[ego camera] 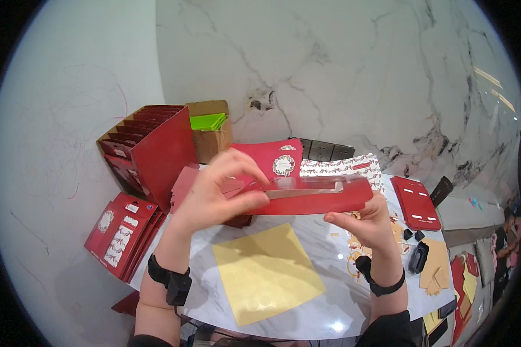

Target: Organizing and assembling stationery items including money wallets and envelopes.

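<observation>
Between my two hands, above the marble-patterned table, is a red paper packet with a clear film window, seen nearly edge-on. My left hand pinches its left end between thumb and fingers, slightly blurred. My right hand holds its right end, thumb below and fingers mostly hidden behind it. Under the packet lies a yellow sheet bearing faint round shapes. Behind it are red cards with wreath designs and white bow-patterned paper.
A red display box of packets stands at back left, beside a cardboard box with a green basket. Filled red packets lie at the left edge. At right are red sheets, paper scraps and a black object. A person is far right.
</observation>
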The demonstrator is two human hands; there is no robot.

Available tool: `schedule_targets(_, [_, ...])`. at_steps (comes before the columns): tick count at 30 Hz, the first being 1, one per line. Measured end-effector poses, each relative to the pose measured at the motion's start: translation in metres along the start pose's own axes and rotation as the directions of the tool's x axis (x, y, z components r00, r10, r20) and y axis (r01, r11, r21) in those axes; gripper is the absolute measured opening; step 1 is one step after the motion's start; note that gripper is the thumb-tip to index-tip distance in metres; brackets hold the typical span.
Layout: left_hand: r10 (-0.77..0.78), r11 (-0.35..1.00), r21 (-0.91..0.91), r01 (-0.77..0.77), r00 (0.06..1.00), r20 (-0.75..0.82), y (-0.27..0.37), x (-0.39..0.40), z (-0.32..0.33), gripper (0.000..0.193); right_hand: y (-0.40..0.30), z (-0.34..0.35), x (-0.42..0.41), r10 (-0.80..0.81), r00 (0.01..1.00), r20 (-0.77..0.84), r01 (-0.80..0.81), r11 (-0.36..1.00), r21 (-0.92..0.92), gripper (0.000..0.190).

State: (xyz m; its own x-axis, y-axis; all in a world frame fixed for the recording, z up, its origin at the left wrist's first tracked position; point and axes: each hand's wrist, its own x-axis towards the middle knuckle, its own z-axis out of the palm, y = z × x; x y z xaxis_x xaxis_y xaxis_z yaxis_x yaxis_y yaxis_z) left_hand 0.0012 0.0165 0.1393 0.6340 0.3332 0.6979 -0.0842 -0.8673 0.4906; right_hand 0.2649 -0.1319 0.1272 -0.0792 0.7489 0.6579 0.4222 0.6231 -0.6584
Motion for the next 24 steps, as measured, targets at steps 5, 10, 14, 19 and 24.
schedule_targets(5, [0.000,0.994,0.113,-0.016,0.990,0.140,0.032,0.000,0.023,0.026,-0.001,0.014,0.000,-0.056,0.994,0.093,0.058,0.998,-0.009,0.016])
schedule_targets(10, [-0.143,0.989,0.070,0.133,0.975,0.171,0.037,-0.003,0.024,0.031,-0.001,0.019,0.000,-0.138,0.980,0.140,0.157,0.979,-0.132,0.019])
schedule_targets(14, [0.018,0.980,0.191,-0.053,0.983,0.180,0.032,-0.002,0.022,0.035,0.000,0.023,-0.003,-0.120,0.986,0.119,0.136,0.982,-0.133,0.020])
schedule_targets(19, [0.081,0.940,0.316,-0.129,0.984,0.162,0.031,-0.006,0.019,0.036,0.005,0.032,-0.004,-0.040,0.995,0.088,0.041,0.999,-0.002,0.021])
schedule_targets(24, [0.152,0.922,0.328,-0.206,0.972,0.182,0.022,-0.004,0.025,0.034,0.000,0.040,-0.008,0.071,0.997,-0.031,-0.069,0.996,0.063,0.023])
